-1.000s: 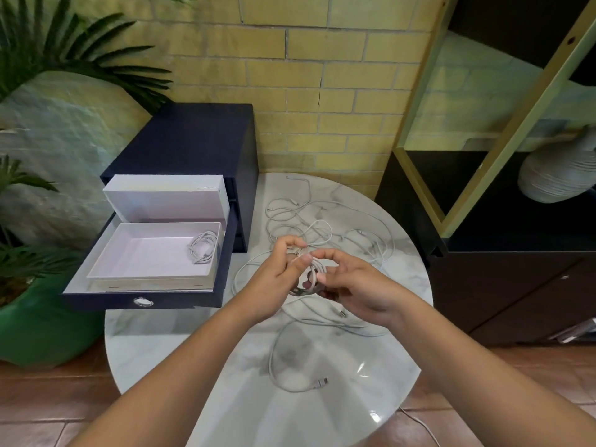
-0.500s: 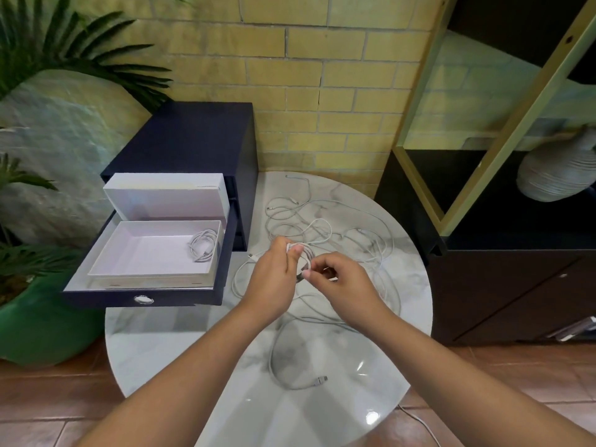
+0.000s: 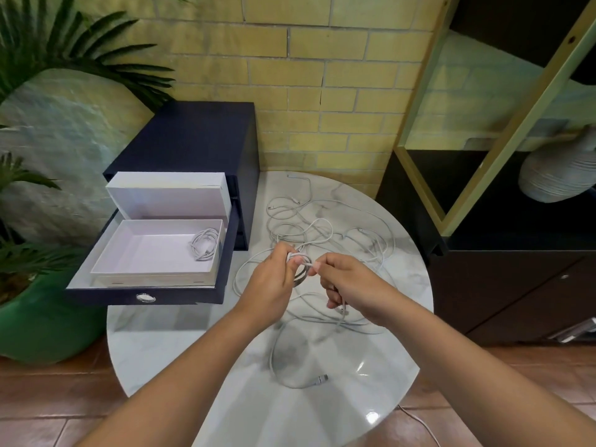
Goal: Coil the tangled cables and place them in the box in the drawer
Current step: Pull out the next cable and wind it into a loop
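We've got our left hand (image 3: 271, 282) curled round a small coil of white cable (image 3: 301, 271), thumb across the loops. Our right hand (image 3: 351, 285) is just beside it, pinching the free strand between thumb and forefinger at the coil's edge. Both grips are closed on the one cable, hands nearly touching, above the round white marble table (image 3: 322, 421).

A white plug end (image 3: 343, 309) hangs below the right palm. We take it for this cable's tail, though we can't be sure. If so, we're on the last turns.

To do them well, we match each loop to the ones under the left thumb. We let the strand slide through the right pinch rather than drag, with a slight twist so it lies flat.

Just beyond the grip lies the tangle of loose white cables (image 3: 322, 230), and some strands run underneath our hands. The risk is hooking one into the coil, so we lift clear before winding. We also pin the tail, or the loops may spring open.

Off to the left of the grip, the open white cardboard box (image 3: 154, 275) sits in the pulled-out dark blue drawer (image 3: 180, 298). One coiled white cable (image 3: 204, 245) already lies at its right side, with bare floor beside it for ours.
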Tool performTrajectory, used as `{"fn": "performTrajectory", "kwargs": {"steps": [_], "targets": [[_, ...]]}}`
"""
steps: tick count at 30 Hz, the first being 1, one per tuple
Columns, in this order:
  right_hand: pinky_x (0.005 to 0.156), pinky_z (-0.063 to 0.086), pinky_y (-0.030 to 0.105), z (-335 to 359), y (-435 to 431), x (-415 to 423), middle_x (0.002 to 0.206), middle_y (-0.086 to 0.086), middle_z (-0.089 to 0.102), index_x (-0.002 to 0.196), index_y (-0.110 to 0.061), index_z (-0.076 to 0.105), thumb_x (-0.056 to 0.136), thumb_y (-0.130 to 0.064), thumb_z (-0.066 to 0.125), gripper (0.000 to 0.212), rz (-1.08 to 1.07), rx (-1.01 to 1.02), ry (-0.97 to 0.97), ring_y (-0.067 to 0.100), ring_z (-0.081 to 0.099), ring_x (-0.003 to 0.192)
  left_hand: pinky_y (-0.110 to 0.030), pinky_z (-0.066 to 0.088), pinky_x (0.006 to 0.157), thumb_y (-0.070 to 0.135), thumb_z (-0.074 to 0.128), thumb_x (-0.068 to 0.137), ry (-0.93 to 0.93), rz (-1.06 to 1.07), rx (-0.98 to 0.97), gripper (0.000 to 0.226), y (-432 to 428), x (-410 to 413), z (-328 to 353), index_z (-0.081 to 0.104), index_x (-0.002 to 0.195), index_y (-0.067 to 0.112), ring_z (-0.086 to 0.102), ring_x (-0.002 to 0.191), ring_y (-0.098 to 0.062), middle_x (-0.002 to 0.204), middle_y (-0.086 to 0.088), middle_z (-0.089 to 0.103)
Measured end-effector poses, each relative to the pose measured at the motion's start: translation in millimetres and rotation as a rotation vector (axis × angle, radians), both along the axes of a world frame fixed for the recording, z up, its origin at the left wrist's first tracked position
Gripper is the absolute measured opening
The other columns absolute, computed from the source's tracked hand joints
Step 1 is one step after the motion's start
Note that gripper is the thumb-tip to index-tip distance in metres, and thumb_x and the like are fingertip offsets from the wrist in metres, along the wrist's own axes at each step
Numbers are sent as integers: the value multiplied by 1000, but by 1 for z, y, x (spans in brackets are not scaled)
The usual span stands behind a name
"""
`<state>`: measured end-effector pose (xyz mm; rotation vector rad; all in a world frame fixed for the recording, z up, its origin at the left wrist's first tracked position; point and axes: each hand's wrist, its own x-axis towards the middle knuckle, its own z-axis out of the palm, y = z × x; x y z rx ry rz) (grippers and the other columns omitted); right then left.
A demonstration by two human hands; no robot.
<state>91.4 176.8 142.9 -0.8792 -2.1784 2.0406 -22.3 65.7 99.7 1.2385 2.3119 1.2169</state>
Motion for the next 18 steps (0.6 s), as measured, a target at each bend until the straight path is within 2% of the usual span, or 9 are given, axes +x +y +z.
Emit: {"fn": "performTrajectory", "kwargs": {"steps": [2, 4, 6, 8, 10, 12, 15, 16, 18], "targets": [[62, 53, 24, 1, 1, 0, 65, 1, 50, 90, -7, 59, 99, -18, 49, 17, 16, 64, 38, 12, 51, 54, -17, 36, 57, 41, 34, 100, -65, 7, 15, 23, 2, 2, 3, 46, 95, 22, 52, 66, -7, 74, 7, 54], [77, 54, 29, -3, 1, -1, 78, 5, 64, 89, -6, 59, 98, -14, 51, 14, 30, 117, 70, 14, 63, 72, -17, 43, 58, 36, 37, 101, -202, 28, 44, 22, 4, 6, 7, 48, 96, 18, 57, 62, -5, 74, 1, 57], [85, 53, 32, -9, 2, 0, 89, 9, 70, 86, -8, 58, 95, -12, 55, 11, 57, 206, 62, 19, 67, 87, -9, 41, 49, 29, 39, 102, -354, 48, 58, 21, 6, 8, 11, 50, 99, 12, 57, 55, 2, 72, 0, 56], [87, 53, 34, -12, 3, 0, 93, 10, 71, 83, -10, 58, 95, -13, 56, 12, 72, 248, 43, 23, 67, 93, -8, 37, 44, 28, 40, 102, -392, 66, 36, 20, 5, 8, 11, 50, 97, 11, 54, 55, -4, 71, -1, 53], [84, 54, 31, -8, 4, -2, 90, 7, 71, 84, -9, 58, 95, -13, 55, 12, 92, 293, 16, 17, 67, 87, -13, 39, 46, 29, 39, 102, -396, 72, 1, 26, 4, 7, 9, 52, 89, 11, 53, 62, -15, 72, -1, 51], [79, 52, 32, -2, 9, -3, 85, 1, 67, 83, -11, 61, 95, -17, 56, 14, 148, 588, -19, 15, 62, 83, -18, 39, 53, 31, 38, 102, -364, 74, -38, 33, 2, 5, 5, 49, 79, 11, 52, 68, -20, 72, 0, 49], [74, 39, 29, 1, 19, -4, 93, -3, 57, 90, -19, 69, 94, -29, 57, 16, 183, 1160, 3, 16, 49, 88, -27, 35, 56, 32, 41, 101, -408, 57, -32, 34, 1, 3, 7, 40, 74, 11, 41, 60, -15, 68, -1, 40], [73, 39, 29, 1, 22, -4, 96, -3, 56, 94, -20, 71, 93, -31, 58, 17, 168, 1222, 29, 17, 49, 89, -26, 36, 54, 31, 43, 101, -476, 48, -15, 33, 1, 3, 9, 39, 74, 12, 38, 57, -13, 67, -1, 38], [74, 43, 31, -1, 26, -3, 98, -1, 58, 98, -18, 73, 93, -28, 59, 18, 145, 1181, 82, 17, 53, 89, -25, 47, 51, 30, 50, 98, -604, 10, 30, 27, 1, 2, 12, 45, 79, 11, 42, 55, -11, 65, 0, 37]]}}
